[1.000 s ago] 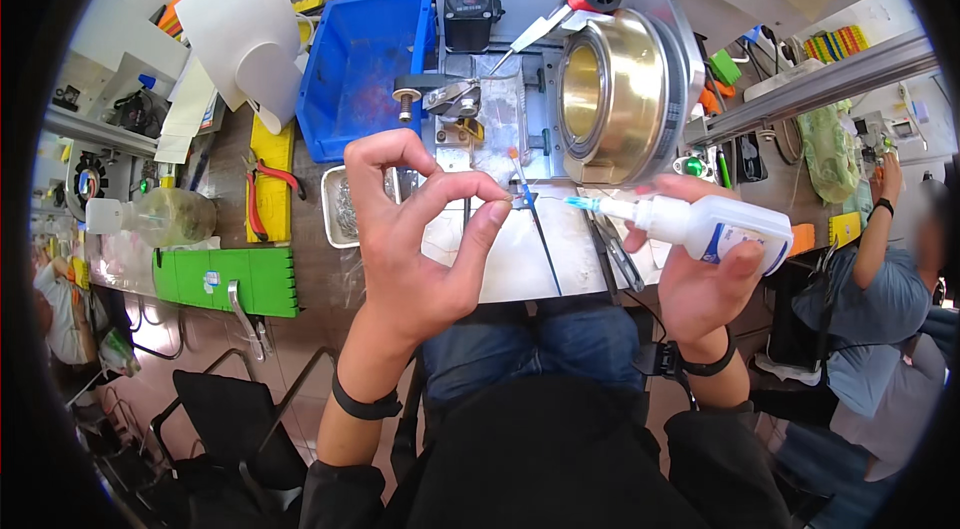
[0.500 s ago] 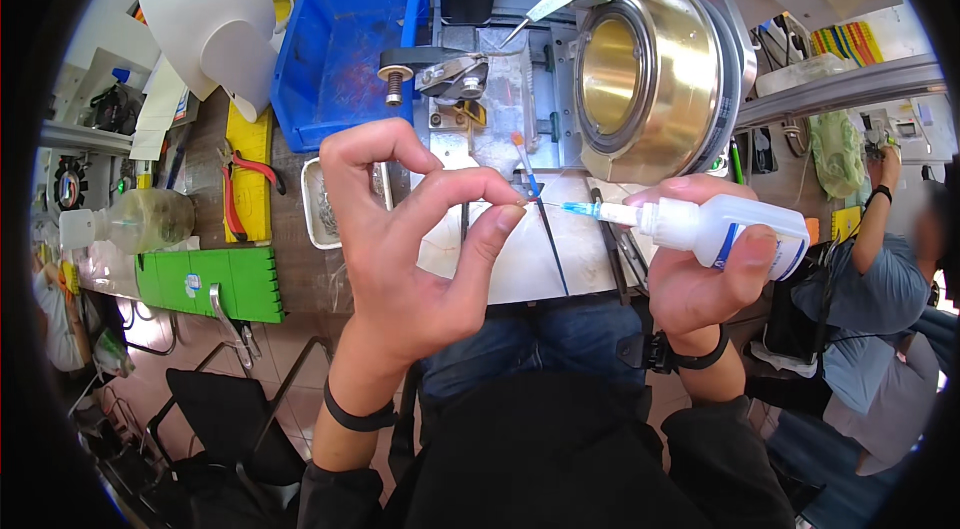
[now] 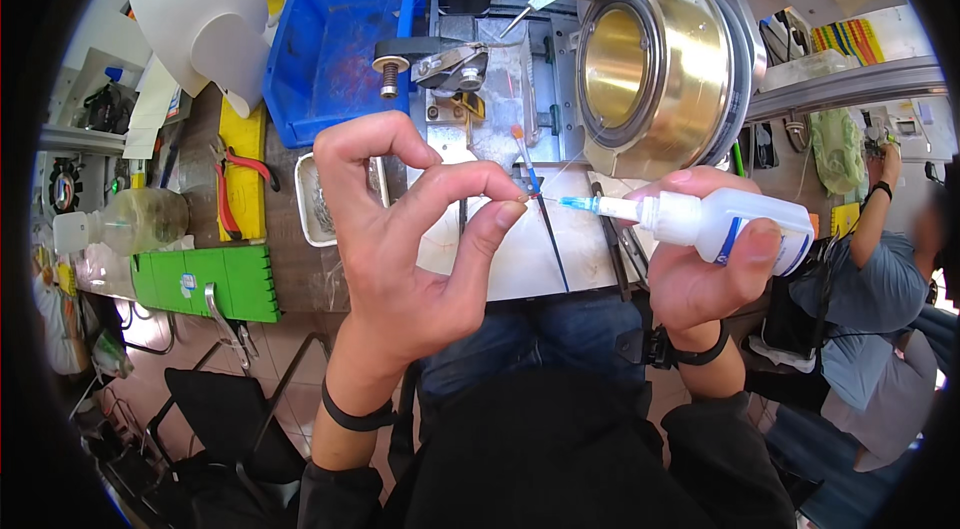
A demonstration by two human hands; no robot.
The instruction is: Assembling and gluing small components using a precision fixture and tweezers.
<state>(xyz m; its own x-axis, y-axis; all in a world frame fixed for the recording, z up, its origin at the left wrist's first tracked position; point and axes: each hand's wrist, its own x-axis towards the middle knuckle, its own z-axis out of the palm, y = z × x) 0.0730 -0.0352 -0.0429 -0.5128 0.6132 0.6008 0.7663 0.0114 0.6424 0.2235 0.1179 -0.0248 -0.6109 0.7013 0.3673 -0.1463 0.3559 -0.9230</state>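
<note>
My left hand (image 3: 420, 259) is closed, thumb and index fingertip pinched on something too small to make out. In my right hand (image 3: 705, 269) lies a white squeeze bottle (image 3: 735, 224) with a blue-marked label, held on its side. Its blue needle tip (image 3: 578, 204) points left, and the thin needle reaches close to the pinched fingertips; whether it touches I cannot tell. Below them on the white work surface (image 3: 590, 267) lies a slim dark tool with a blue handle and orange end (image 3: 526, 154).
Behind my hands stand a metal clamp fixture (image 3: 450, 69) and a large brass-coloured cylinder (image 3: 655, 79). To the left are a blue bin (image 3: 345, 39), a small white tray (image 3: 318, 199), red-handled pliers (image 3: 240, 174) and a green board (image 3: 205, 284). A co-worker (image 3: 880, 289) sits at the right.
Both hands keep nearly the same pose, with the needle tip still by the pinched fingers. The background has shifted slightly up and to the left in the picture.
</note>
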